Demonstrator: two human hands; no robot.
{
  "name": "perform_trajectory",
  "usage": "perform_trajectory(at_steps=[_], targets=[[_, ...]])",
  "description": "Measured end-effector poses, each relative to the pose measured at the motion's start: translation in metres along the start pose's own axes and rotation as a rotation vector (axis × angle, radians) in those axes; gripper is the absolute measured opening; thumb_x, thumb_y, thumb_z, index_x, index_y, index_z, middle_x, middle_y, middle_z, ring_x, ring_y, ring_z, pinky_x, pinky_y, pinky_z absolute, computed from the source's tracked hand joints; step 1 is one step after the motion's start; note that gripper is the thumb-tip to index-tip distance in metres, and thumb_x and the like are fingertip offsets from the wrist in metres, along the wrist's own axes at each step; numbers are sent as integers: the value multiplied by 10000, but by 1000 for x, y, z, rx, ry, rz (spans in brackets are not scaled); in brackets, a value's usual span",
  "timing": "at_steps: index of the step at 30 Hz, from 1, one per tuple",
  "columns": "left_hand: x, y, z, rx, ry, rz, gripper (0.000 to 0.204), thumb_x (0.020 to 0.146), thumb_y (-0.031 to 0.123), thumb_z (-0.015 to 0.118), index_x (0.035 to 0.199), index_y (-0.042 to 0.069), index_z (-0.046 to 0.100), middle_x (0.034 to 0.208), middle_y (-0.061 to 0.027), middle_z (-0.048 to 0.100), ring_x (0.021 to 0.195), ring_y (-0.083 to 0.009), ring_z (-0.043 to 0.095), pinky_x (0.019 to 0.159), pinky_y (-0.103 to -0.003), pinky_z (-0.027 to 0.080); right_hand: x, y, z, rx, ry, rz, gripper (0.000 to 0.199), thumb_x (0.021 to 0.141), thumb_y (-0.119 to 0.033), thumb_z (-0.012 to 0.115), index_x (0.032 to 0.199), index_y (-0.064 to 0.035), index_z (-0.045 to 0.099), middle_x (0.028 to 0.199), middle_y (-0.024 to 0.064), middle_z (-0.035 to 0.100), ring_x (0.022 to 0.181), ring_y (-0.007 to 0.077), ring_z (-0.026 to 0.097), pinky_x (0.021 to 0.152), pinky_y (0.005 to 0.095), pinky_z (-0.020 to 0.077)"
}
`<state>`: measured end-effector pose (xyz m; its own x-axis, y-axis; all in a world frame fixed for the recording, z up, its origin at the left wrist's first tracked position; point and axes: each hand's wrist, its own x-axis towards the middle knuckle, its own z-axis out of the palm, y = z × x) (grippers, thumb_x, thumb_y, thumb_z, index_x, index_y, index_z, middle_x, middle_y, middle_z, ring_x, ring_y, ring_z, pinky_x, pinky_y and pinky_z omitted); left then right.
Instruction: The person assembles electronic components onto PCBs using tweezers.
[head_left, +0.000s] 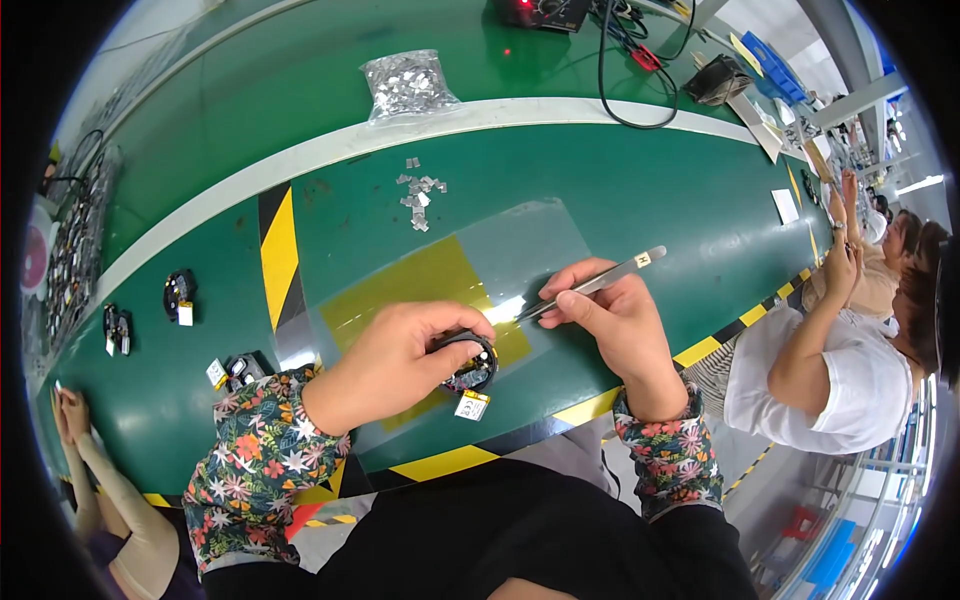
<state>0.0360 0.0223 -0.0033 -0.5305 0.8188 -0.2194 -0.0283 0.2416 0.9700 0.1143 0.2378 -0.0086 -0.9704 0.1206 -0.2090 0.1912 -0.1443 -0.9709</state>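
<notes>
My left hand (395, 355) is closed round a black round device housing (482, 370), its open side showing a circuit board. A small silver battery pack with a yellow end (472, 404) hangs out of the housing toward me. In my right hand (628, 325) is a pair of metal tweezers (620, 272), pinched between thumb and fingers. Their tips point left, a little to the right of the housing and apart from it. Whether the tips grip anything is too small to tell. Beyond my hands lies a scatter of small silver metal tabs (420, 200).
Under my hands a translucent sheet with a yellow area (385, 290) covers the green table. A clear bag of metal pieces (408, 84) lies farther back. Similar devices (180, 293) sit at left. Co-workers' arms reach in at both sides; a black instrument (545, 12) stands far back.
</notes>
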Motion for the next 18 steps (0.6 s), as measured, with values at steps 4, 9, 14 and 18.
perform_trajectory(at_steps=[4, 9, 14, 18], targets=[[0, -5, 1, 21, -28, 19, 176, 821, -21, 528, 986, -2, 583, 899, -50, 614, 785, -75, 568, 687, -217, 465, -1, 2, 1, -22, 14, 2, 92, 833, -25, 541, 905, 32, 542, 892, 126, 592, 738, 171, 607, 684, 260, 507], [1, -4, 1, 82, -40, 23, 178, 819, -13, 534, 988, -2, 589, 911, -58, 627, 785, -80, 579, 689, -219, 470, -2, 3, 3, -41, 41, -8, 89, 835, -21, 531, 910, 26, 540, 877, 128, 608, 726, 172, 617, 679, 261, 509], [2, -3, 2, 53, -21, 25, 179, 813, -15, 540, 985, -6, 590, 909, -60, 628, 780, -85, 585, 686, -219, 473, 0, 0, 2, -24, 27, 10, 94, 833, -11, 523, 917, 26, 544, 883, 135, 611, 722, 173, 619, 677, 260, 511], [4, -2, 1, 81, -25, 3, 183, 812, -18, 539, 989, -6, 589, 915, -62, 627, 786, -84, 584, 692, -219, 472, 1, -1, 1, -20, 0, 22, 101, 832, -16, 530, 921, 27, 546, 883, 137, 611, 717, 175, 621, 674, 259, 513]])
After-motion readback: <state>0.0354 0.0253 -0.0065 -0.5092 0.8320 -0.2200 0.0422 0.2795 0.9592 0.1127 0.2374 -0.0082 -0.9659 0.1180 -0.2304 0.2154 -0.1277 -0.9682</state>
